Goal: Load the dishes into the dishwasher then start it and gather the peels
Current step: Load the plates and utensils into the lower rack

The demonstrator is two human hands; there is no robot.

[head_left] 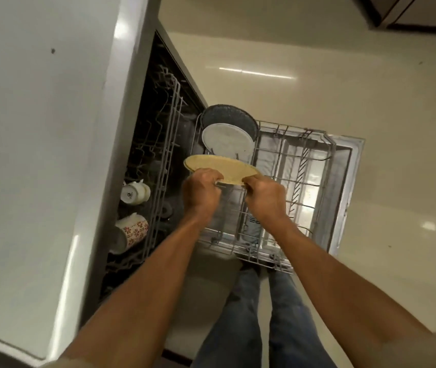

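Both arms reach forward and down. The left hand (201, 191) and right hand (266, 196) each pinch the near edge of a yellow plate (220, 168), held nearly level over the pulled-out lower rack (291, 187) of the dishwasher (142, 144). The fingers under the plate are hidden, and the mugs (133, 208) in the upper rack are partly cut off by the counter.

Glossy cream tiled floor (317, 75) with light glare, pale countertop (25, 128) alongside.
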